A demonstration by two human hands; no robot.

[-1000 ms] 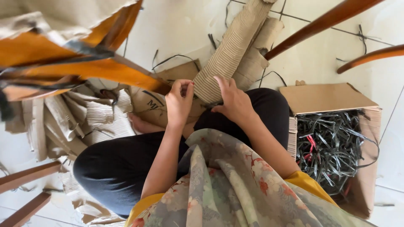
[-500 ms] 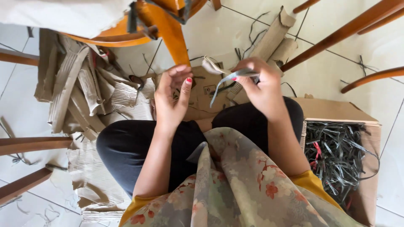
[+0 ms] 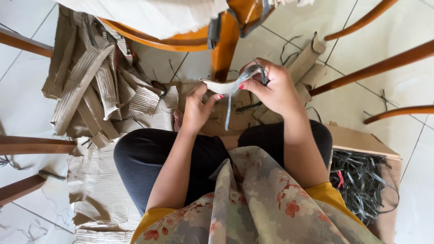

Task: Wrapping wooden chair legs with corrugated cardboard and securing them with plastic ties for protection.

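Observation:
I sit cross-legged on a tiled floor. My left hand [image 3: 197, 108] pinches the lower edge of a curved cardboard piece [image 3: 218, 86] held above my knees. My right hand [image 3: 272, 86] grips the same cardboard at its right end and holds a grey plastic strap [image 3: 233, 101] that hangs down from the fingers. Both hands are close together, just in front of an orange chair leg [image 3: 224, 49].
A heap of torn corrugated cardboard [image 3: 95, 81] lies at the left, and more sheets [image 3: 97, 180] under my left leg. An open cardboard box [image 3: 368, 180] full of dark straps stands at the right. Wooden chair legs [image 3: 375, 68] cross the upper right and the left edge.
My hands rose from the cardboard on the floor, picked up a piece with a strap, and now hold it higher. The strap hangs straighter from my right hand.

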